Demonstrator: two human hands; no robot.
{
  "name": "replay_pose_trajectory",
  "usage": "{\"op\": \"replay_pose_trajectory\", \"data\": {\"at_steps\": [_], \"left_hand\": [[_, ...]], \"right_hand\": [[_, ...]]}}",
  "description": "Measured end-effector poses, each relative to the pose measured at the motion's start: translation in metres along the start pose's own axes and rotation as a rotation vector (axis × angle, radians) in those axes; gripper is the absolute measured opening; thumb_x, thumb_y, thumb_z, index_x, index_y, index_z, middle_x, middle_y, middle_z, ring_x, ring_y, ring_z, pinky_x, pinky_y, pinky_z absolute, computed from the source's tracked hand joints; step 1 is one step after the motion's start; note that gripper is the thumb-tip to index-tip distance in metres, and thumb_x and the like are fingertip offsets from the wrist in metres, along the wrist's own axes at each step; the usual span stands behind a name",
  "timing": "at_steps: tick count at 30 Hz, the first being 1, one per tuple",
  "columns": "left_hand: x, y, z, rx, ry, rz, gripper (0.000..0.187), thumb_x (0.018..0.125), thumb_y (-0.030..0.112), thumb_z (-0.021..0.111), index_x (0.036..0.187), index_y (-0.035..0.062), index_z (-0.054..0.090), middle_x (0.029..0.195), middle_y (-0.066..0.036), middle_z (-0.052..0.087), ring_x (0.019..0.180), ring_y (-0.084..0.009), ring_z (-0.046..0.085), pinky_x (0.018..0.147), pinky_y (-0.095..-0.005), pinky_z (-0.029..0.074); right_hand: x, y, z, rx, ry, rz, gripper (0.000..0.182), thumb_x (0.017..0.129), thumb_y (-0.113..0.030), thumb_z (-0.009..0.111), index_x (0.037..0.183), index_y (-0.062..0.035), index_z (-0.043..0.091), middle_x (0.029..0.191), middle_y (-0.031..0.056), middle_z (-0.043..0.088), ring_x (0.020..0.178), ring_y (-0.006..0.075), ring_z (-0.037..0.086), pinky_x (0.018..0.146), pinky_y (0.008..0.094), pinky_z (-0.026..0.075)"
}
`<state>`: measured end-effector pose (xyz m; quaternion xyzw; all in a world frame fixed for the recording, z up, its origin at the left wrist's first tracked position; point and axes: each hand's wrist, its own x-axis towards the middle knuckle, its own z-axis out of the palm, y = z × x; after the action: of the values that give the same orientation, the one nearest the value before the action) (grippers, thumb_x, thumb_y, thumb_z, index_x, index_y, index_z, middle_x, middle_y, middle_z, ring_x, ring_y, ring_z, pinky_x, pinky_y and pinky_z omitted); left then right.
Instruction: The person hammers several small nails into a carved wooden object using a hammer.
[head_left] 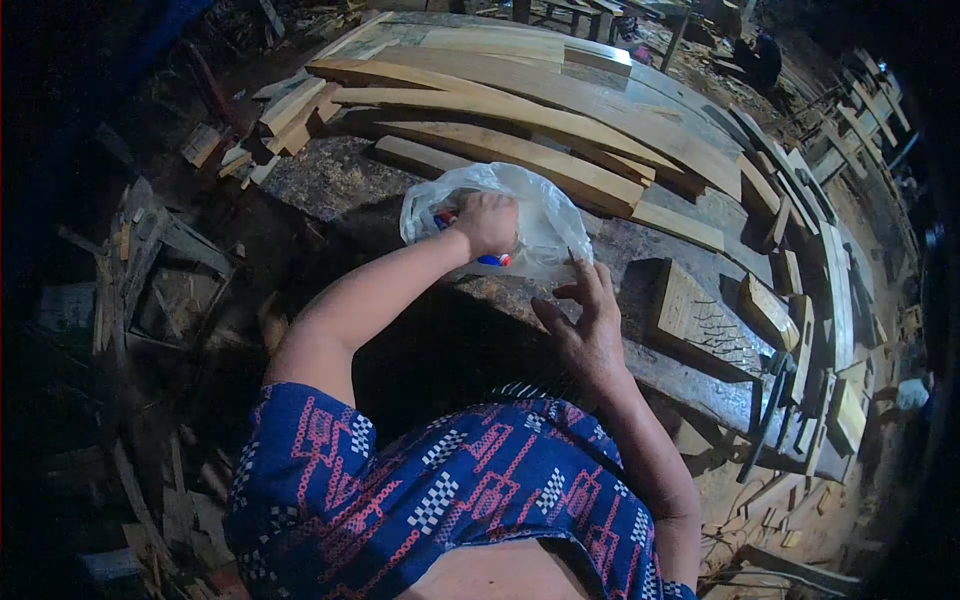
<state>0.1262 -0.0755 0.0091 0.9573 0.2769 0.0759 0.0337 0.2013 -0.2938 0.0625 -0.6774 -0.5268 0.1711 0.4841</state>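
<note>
A translucent white plastic bag [545,222] sits with its mouth open at the near edge of the workbench. My left hand [487,225] is inside the mouth of the bag, its fingers curled; whatever they hold is hidden. Small red and blue packaging [492,260] shows in the bag around that hand. At the bag's right rim, my right hand [590,325] has its fingertips on the plastic and seems to hold it, with the thumb standing apart.
Long sawn boards [520,120] lie across the workbench [340,180] beyond the bag. To the right are a wooden block [700,320] with several nails on it and a hammer-like tool [770,410]. Wood scraps [150,260] are heaped at the left.
</note>
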Motion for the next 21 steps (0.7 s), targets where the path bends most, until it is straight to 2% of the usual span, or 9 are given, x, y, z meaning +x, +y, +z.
{"op": "replay_pose_trajectory", "data": {"at_steps": [8, 10, 11, 13, 14, 16, 17, 19, 21], "left_hand": [[0.027, -0.05, 0.012, -0.198, -0.081, 0.128, 0.024, 0.066, 0.024, 0.061, 0.075, 0.0022, 0.064, 0.076, -0.014, 0.065, 0.074, -0.0297, 0.064, 0.07, -0.0357, 0.051], [0.02, -0.027, -0.046, -0.528, -0.383, -0.274, 0.023, 0.075, 0.026, 0.064, 0.089, 0.0082, 0.063, 0.076, -0.006, 0.062, 0.071, -0.0203, 0.061, 0.068, -0.0345, 0.051], [0.021, -0.032, -0.04, -0.527, -0.383, -0.274, 0.023, 0.075, 0.026, 0.064, 0.089, 0.0082, 0.063, 0.076, -0.006, 0.062, 0.071, -0.0203, 0.061, 0.068, -0.0345, 0.051], [0.023, -0.049, -0.022, -1.181, -0.297, -0.554, 0.016, 0.081, 0.023, 0.059, 0.087, 0.0076, 0.06, 0.073, -0.004, 0.058, 0.067, -0.0226, 0.059, 0.062, -0.0354, 0.051], [0.023, -0.056, -0.017, -1.181, -0.296, -0.557, 0.016, 0.081, 0.023, 0.059, 0.087, 0.0076, 0.06, 0.073, -0.004, 0.058, 0.067, -0.0226, 0.059, 0.062, -0.0354, 0.051], [0.021, -0.069, -0.014, -1.688, -0.312, -0.632, 0.019, 0.087, 0.023, 0.054, 0.087, 0.0043, 0.057, 0.076, -0.008, 0.058, 0.067, -0.0257, 0.059, 0.06, -0.0389, 0.053], [0.022, -0.077, -0.007, -1.688, -0.313, -0.633, 0.019, 0.087, 0.023, 0.054, 0.087, 0.0043, 0.057, 0.076, -0.008, 0.058, 0.067, -0.0257, 0.059, 0.06, -0.0389, 0.053], [0.02, -0.086, 0.003, -2.034, -0.466, -0.575, 0.023, 0.089, 0.022, 0.052, 0.095, 0.0006, 0.056, 0.08, -0.011, 0.06, 0.072, -0.0283, 0.062, 0.062, -0.0406, 0.055], [0.017, -0.087, 0.006, -2.025, -0.427, -0.547, 0.023, 0.088, 0.023, 0.052, 0.094, 0.0004, 0.056, 0.081, -0.011, 0.06, 0.073, -0.0281, 0.062, 0.064, -0.0412, 0.056]], "right_hand": [[0.014, 0.008, 0.007, 0.03, 0.016, 0.026, 0.061, 0.077, -0.011, 0.069, 0.129, 0.0005, 0.041, 0.108, 0.015, 0.048, 0.09, 0.0252, 0.06, 0.079, 0.0335, 0.047], [0.016, 0.006, 0.005, 0.0, 0.004, 0.018, 0.059, 0.078, -0.012, 0.069, 0.128, -0.0001, 0.042, 0.109, 0.0144, 0.048, 0.09, 0.0243, 0.06, 0.078, 0.0335, 0.047], [0.016, 0.004, 0.004, 0.001, 0.004, 0.018, 0.059, 0.078, -0.012, 0.069, 0.128, -0.0001, 0.042, 0.109, 0.0144, 0.048, 0.09, 0.0243, 0.06, 0.078, 0.0335, 0.047], [0.017, 0.001, 0.004, 0.023, -0.002, 0.021, 0.059, 0.078, -0.012, 0.069, 0.128, -0.0005, 0.042, 0.11, 0.0139, 0.048, 0.09, 0.0239, 0.061, 0.078, 0.0341, 0.048], [0.017, 0.001, 0.003, 0.024, -0.004, 0.021, 0.059, 0.078, -0.012, 0.069, 0.128, -0.0005, 0.042, 0.11, 0.0139, 0.048, 0.09, 0.0239, 0.061, 0.078, 0.0341, 0.048], [0.021, 0.0, 0.006, 0.021, -0.025, 0.027, 0.059, 0.078, -0.012, 0.069, 0.129, -0.0007, 0.041, 0.112, 0.014, 0.048, 0.09, 0.0239, 0.061, 0.079, 0.0341, 0.048], [0.021, -0.001, 0.006, 0.021, -0.026, 0.028, 0.059, 0.078, -0.012, 0.069, 0.129, -0.0007, 0.041, 0.112, 0.014, 0.048, 0.09, 0.0239, 0.061, 0.079, 0.0341, 0.048], [0.023, -0.004, 0.004, 0.036, -0.019, 0.024, 0.06, 0.079, -0.013, 0.069, 0.13, -0.0008, 0.041, 0.115, 0.0144, 0.048, 0.09, 0.0241, 0.061, 0.08, 0.0335, 0.048], [0.025, -0.003, 0.005, 0.029, -0.026, 0.032, 0.06, 0.079, -0.013, 0.069, 0.13, -0.0007, 0.041, 0.115, 0.0144, 0.048, 0.09, 0.0238, 0.061, 0.081, 0.0332, 0.048]]}}
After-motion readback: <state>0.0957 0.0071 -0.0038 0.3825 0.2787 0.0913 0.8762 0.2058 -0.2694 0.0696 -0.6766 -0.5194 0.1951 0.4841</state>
